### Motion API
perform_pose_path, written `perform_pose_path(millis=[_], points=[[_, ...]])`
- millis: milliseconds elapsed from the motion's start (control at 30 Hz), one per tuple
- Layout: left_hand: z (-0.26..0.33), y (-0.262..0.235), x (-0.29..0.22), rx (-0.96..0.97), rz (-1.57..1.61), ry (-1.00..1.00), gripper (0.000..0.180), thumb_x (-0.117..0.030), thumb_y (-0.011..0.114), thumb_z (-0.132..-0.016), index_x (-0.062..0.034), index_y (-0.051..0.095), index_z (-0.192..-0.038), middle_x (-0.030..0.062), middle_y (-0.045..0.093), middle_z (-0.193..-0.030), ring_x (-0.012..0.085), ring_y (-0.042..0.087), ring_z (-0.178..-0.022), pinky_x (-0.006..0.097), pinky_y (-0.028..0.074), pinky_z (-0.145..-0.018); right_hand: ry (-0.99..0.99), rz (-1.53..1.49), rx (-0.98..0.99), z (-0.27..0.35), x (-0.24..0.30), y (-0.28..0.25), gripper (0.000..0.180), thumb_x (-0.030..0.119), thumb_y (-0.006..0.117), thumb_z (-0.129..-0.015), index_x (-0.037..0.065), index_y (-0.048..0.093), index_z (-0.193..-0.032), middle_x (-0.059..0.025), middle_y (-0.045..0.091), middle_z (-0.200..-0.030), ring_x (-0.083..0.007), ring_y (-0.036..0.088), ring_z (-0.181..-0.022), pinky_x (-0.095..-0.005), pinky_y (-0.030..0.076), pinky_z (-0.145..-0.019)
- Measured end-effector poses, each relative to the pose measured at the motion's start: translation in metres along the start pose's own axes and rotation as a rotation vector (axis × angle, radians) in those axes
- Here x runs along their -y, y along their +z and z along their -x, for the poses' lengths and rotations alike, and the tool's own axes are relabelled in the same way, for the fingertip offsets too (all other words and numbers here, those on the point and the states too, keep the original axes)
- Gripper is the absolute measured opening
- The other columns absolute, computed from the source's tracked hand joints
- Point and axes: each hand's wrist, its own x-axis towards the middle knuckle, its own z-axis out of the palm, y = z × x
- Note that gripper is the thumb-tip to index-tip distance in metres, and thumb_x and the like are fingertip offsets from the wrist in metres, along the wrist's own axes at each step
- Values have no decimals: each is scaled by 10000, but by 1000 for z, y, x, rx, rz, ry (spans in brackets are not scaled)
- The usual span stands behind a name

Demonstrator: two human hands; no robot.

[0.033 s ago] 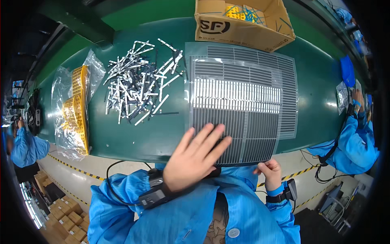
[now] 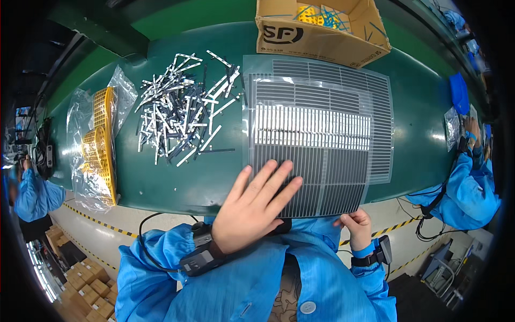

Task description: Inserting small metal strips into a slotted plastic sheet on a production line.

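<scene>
A clear plastic sheet of dark strips (image 2: 343, 166) lies before me, its lower edge reaching past the table's front edge. Two rows of white and silver strips (image 2: 311, 127) run across its middle. My left hand (image 2: 252, 214) rests flat on the sheet's lower left, fingers spread. At the lower right corner my right hand (image 2: 356, 225) pinches the sheet between thumb and fingers. Beneath it lies another sheet of dark strips (image 2: 382, 123), showing at the top and right. Left of the sheets, a loose pile of black and white strips (image 2: 185, 110) is spread out.
A cardboard box (image 2: 322, 45) with yellow pieces and blue strips stands at the back. Yellow perforated parts (image 2: 102, 145) in clear plastic bags lie at the far left. A blue object (image 2: 459, 94) and a small clear bag (image 2: 451, 129) lie at right, near a co-worker's blue sleeve (image 2: 466, 188).
My left hand has shifted slightly up and left over the sheet, fingers still spread. My right hand keeps its pinch at the corner.
</scene>
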Motion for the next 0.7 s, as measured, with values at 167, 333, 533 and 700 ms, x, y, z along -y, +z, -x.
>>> perform_pose_path(millis=[167, 333, 533, 700], points=[[10, 17, 2, 56, -66, 7, 825, -397, 759, -723, -185, 450, -1458, 104, 379, -1534, 295, 397, -1377, 536, 349, -1081, -74, -4, -13, -6, -14, -14, 145, -60, 625, -866, 4, 662, -991, -67, 708, -894, -109, 645, -770, -262, 502, -712], [20, 18, 5, -17, -133, 82, 566, -353, 660, -838, -201, 552, -1372, 46, 492, -1459, 230, 483, -1312, 485, 400, -1043, -29, 105, -73, 1, 3, -9, 133, -73, 614, -851, 13, 671, -935, 8, 658, -837, -60, 582, -760, -224, 462, -695], [20, -22, 29, -307, 66, 47, 434, -308, 768, -760, -104, 683, -1134, 99, 643, -1231, 239, 625, -1111, 462, 437, -986, 40, 234, -100, 4, 24, -31, 88, -49, 649, -847, 14, 601, -808, 7, 584, -727, -67, 564, -665, -215, 444, -616], [11, -69, 79, -526, 18, -445, 253, -14, 785, -699, -53, 675, -924, 84, 662, -859, 246, 637, -778, 335, 490, -668, 306, 531, 125, 15, 107, -50, 58, 14, 608, -910, -35, 605, -940, -87, 645, -833, -137, 651, -804, -249, 497, -740]])
